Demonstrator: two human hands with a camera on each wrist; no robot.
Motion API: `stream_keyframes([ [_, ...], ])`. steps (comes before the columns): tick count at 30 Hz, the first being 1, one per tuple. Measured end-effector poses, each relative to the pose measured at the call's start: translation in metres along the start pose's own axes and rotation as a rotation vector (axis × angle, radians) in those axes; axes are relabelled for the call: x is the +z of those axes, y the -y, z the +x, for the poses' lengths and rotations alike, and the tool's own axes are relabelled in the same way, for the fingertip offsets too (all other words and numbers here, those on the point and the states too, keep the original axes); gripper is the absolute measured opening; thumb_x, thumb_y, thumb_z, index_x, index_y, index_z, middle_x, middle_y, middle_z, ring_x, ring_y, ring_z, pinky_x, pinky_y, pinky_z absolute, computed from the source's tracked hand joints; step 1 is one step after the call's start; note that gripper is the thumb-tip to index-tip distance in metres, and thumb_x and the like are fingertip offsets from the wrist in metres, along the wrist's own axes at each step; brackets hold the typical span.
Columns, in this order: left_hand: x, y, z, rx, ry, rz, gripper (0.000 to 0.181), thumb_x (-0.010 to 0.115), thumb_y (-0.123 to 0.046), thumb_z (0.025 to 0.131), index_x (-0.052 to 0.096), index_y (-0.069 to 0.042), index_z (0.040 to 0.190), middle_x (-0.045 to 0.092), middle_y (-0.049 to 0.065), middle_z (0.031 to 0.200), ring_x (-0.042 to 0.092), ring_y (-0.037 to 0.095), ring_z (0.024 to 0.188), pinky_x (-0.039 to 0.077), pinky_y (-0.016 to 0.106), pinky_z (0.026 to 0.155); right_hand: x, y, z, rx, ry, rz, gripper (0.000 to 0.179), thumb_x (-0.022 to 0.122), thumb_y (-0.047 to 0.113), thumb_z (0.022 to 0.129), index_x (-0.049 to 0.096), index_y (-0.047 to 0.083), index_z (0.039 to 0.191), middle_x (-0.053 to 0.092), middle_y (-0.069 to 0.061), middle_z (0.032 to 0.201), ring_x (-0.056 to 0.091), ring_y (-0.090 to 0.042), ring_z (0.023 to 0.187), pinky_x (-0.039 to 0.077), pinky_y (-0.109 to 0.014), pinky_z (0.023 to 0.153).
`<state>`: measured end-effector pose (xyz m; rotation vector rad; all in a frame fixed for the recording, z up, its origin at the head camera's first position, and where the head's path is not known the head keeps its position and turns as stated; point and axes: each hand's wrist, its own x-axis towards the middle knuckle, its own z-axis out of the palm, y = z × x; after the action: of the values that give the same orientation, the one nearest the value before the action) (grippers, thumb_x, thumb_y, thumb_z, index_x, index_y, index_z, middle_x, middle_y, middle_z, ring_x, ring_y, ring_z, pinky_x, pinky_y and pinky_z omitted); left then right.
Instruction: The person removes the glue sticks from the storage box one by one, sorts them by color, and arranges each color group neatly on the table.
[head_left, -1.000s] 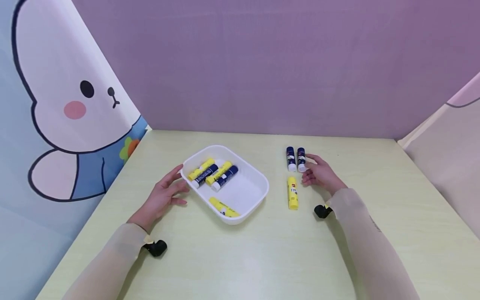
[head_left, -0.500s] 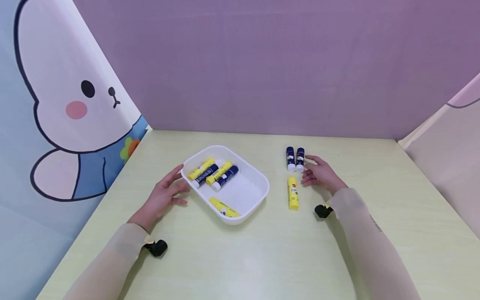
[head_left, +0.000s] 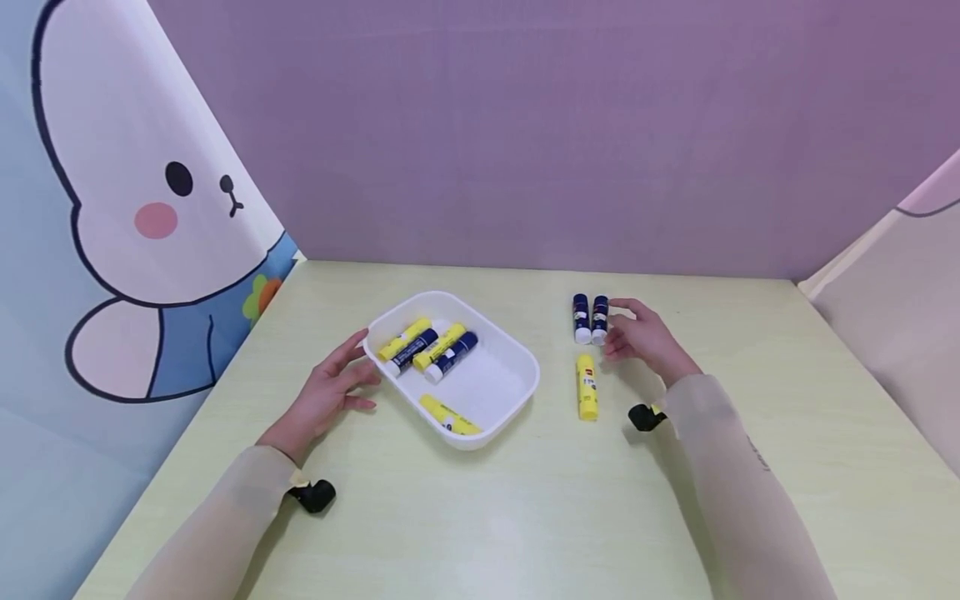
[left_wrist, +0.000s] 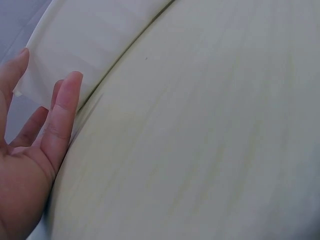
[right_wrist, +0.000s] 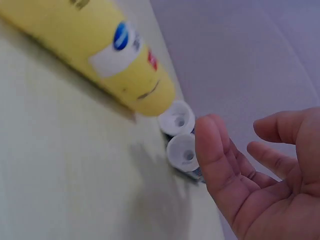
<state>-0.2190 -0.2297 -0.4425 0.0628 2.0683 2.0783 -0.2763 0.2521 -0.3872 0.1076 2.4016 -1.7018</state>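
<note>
My left hand (head_left: 322, 400) rests with extended fingers at the left rim of a white plastic tray (head_left: 495, 383). To the right, two navy glue sticks lie side by side, a left one (head_left: 581, 317) and a right one (head_left: 600, 318). My right hand (head_left: 647, 340) is beside the right one, fingertips close to it and fingers loosely bent, gripping nothing. Nearer the front lies a yellow glue stick (head_left: 587, 387), lined up below the navy pair. The right wrist view shows this yellow glue stick (right_wrist: 100, 50) large, with the navy sticks' white ends beyond.
Inside the tray, yellow and navy glue sticks (head_left: 453, 357) alternate in a row near its upper left. Another yellow glue stick (head_left: 448, 415) lies apart along its front wall. A purple backdrop (head_left: 555, 133) rises behind the pale table (head_left: 465, 525).
The right navy glue stick has shifted slightly left, closer to the other. My right hand has drawn a little up and away from it. The left hand stays at the tray.
</note>
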Motion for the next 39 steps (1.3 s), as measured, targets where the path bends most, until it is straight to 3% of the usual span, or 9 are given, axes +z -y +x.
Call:
stream_keyframes([
  [21, 0.001, -0.001, 0.001, 0.001, 0.005, 0.006, 0.067, 0.059, -0.03, 0.102, 0.024, -0.031, 0.159, 0.031, 0.012, 0.154, 0.062, 0.012, 0.098, 0.062, 0.031, 0.073, 0.037, 0.041, -0.014, -0.151, 0.08, -0.18, 0.044, 0.051, 0.014, 0.104, 0.042, 0.005, 0.146, 0.059, -0.023, 0.094, 0.066, -0.025, 0.07, 0.063, -0.038, 0.068],
  [32, -0.001, 0.001, 0.001, 0.004, 0.005, 0.001, 0.068, 0.059, -0.029, 0.102, 0.024, -0.03, 0.159, 0.03, 0.013, 0.155, 0.062, 0.012, 0.099, 0.062, 0.032, 0.073, 0.064, 0.055, -0.029, -0.269, 0.136, -0.295, 0.033, 0.056, 0.015, 0.102, 0.054, 0.005, 0.133, 0.061, -0.028, 0.095, 0.063, -0.046, 0.08, 0.058, -0.034, 0.06],
  [37, 0.0, 0.001, 0.0, 0.005, 0.004, 0.002, 0.067, 0.059, -0.028, 0.102, 0.024, -0.03, 0.159, 0.03, 0.012, 0.155, 0.062, 0.012, 0.099, 0.062, 0.031, 0.072, 0.079, 0.061, -0.036, -0.318, 0.166, -0.331, 0.03, 0.058, 0.014, 0.1, 0.057, 0.007, 0.129, 0.065, -0.021, 0.09, 0.062, -0.045, 0.076, 0.058, -0.048, 0.063],
  [39, -0.001, 0.0, 0.0, 0.003, 0.004, 0.003, 0.067, 0.059, -0.028, 0.102, 0.024, -0.03, 0.159, 0.03, 0.013, 0.155, 0.062, 0.012, 0.099, 0.062, 0.031, 0.072, 0.084, 0.063, -0.038, -0.342, 0.177, -0.359, 0.029, 0.058, 0.015, 0.1, 0.058, 0.008, 0.128, 0.066, -0.016, 0.088, 0.062, -0.042, 0.074, 0.057, -0.047, 0.062],
])
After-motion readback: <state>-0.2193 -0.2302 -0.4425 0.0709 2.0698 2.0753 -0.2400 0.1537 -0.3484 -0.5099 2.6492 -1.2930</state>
